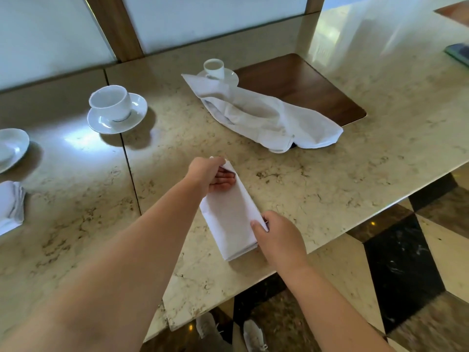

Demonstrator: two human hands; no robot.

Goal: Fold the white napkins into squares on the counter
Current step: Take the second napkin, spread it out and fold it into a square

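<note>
The marble surface (330, 174) carries a loose heap of napkins (264, 115) at the back. Nearer, one napkin (228, 214) lies folded to a long strip: light, limp cloth, likely to slip on polished stone, best taken at the corners. The left hand (210, 176) pinches its far end, fingers closed on it. The right hand (276, 235) grips the near corner, thumb on top.

Counter: a beige veined marble counter (330, 174) is carrying everything.
Near edge: a folded white cloth napkin (228, 217) is lying flat.
Far middle: a crumpled white napkin pile (266, 118) is lying beside a dark wooden inset panel (304, 82).
Far left: a white cup on its saucer (114, 107) is standing.
Left edge: a stack of folded white napkins (10, 207) is resting.
</note>
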